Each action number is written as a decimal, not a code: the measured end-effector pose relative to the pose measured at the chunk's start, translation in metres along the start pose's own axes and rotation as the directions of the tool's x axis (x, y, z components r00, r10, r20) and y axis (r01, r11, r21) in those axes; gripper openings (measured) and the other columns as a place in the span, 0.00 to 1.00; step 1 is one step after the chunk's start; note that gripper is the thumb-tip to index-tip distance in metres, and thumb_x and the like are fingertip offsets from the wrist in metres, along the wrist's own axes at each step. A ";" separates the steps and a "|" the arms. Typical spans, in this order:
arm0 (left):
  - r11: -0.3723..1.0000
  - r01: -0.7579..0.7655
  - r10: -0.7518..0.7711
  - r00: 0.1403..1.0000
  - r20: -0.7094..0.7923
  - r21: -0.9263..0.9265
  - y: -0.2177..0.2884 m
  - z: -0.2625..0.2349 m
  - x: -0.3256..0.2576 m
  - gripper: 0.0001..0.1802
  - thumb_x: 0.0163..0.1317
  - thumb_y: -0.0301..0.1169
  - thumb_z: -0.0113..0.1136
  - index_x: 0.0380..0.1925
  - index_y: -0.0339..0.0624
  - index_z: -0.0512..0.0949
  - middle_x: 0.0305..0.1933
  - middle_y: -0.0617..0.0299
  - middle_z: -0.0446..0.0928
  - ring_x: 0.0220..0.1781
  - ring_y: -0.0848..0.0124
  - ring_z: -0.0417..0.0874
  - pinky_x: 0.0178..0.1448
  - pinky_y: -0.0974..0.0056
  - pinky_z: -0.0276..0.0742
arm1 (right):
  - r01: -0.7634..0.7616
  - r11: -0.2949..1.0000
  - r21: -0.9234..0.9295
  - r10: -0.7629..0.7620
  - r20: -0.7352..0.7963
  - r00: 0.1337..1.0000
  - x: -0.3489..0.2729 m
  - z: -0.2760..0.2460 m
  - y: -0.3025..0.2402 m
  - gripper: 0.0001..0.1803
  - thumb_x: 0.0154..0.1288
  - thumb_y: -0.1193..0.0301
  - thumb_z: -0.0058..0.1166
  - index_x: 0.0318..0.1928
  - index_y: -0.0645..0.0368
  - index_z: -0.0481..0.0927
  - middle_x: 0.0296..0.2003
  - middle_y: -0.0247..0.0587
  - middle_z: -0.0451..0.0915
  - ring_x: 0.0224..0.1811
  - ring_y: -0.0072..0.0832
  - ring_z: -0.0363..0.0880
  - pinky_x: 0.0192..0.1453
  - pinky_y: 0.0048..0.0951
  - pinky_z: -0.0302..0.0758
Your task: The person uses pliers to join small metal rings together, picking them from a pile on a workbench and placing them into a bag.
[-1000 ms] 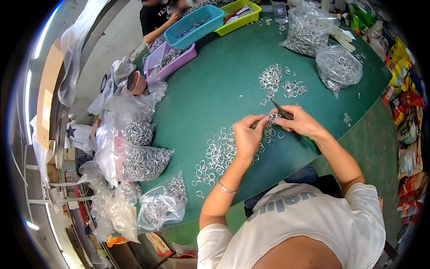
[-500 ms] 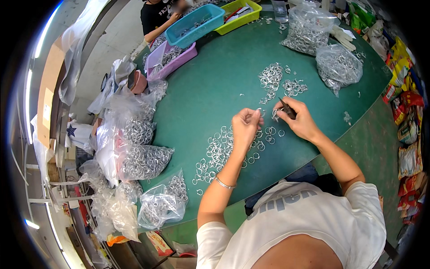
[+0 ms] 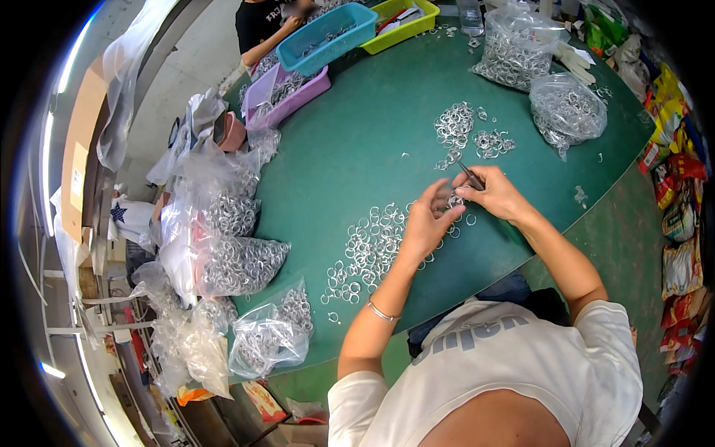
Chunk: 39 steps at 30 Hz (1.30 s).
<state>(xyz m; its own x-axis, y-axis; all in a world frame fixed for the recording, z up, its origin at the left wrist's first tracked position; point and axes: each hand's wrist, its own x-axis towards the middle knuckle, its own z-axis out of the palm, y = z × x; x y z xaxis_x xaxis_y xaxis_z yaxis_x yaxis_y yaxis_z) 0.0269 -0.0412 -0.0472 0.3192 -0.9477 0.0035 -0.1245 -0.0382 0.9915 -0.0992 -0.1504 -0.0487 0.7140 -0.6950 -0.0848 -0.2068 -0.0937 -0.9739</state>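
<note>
My right hand [image 3: 497,195] is closed round dark-handled pliers [image 3: 471,177], which slant up and left out of the grip. A few silver metal rings [image 3: 455,199] show at its fingertips. Close beside them, my left hand [image 3: 426,222] has its thumb and fingers apart; the fingers are slightly blurred, and whether they touch the rings is unclear. Under and left of that hand spreads a loose pile of silver rings [image 3: 375,242]. Beyond the hands lie a second heap of rings [image 3: 454,123] and a smaller cluster [image 3: 493,144].
On the green table [image 3: 357,141], clear bags of rings stand at the left [image 3: 242,264] and far right [image 3: 518,48]. Purple [image 3: 302,100], blue [image 3: 328,37] and yellow-green [image 3: 406,33] bins sit at the far side, beside another person [image 3: 261,30].
My left hand has come up and right toward my right hand, its fingers spreading from a pinch. The pliers have turned in my right hand, which has shifted little.
</note>
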 end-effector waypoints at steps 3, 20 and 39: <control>0.985 0.106 -0.101 0.994 0.043 -0.134 -0.003 -0.002 0.003 0.19 0.54 0.20 0.58 0.47 0.32 0.70 0.36 0.59 0.77 0.34 0.78 0.77 0.37 0.75 0.73 | -0.056 0.998 -0.021 0.056 -0.003 0.998 -0.001 0.000 -0.010 0.06 0.54 0.73 0.57 0.31 0.63 0.76 0.19 0.31 0.73 0.19 0.14 0.65 0.22 0.20 0.62; 0.915 -0.221 0.294 0.938 -0.184 0.338 0.009 0.005 -0.003 0.15 0.56 0.25 0.56 0.44 0.34 0.74 0.40 0.58 0.77 0.41 0.70 0.78 0.44 0.70 0.72 | -0.085 0.983 0.161 0.058 0.165 0.985 -0.004 -0.011 -0.026 0.08 0.61 0.73 0.48 0.34 0.67 0.74 0.23 0.38 0.77 0.16 0.15 0.65 0.20 0.18 0.63; 0.843 0.060 -0.148 0.981 -0.124 -0.535 0.001 0.004 0.009 0.14 0.55 0.21 0.57 0.43 0.31 0.74 0.38 0.58 0.78 0.40 0.75 0.77 0.45 0.73 0.72 | 0.185 0.737 -0.650 -0.268 -0.030 0.963 -0.027 -0.002 -0.019 0.10 0.59 0.68 0.49 0.32 0.62 0.65 0.23 0.50 0.75 0.28 0.50 0.74 0.29 0.46 0.67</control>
<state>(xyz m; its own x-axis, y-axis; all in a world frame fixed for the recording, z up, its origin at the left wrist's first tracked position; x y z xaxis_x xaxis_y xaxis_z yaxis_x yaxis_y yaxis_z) 0.0255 -0.0514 -0.0463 0.4477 -0.8851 -0.1273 0.4168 0.0806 0.9054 -0.1159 -0.1317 -0.0273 0.7231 -0.6652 0.1859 -0.4551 -0.6613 -0.5963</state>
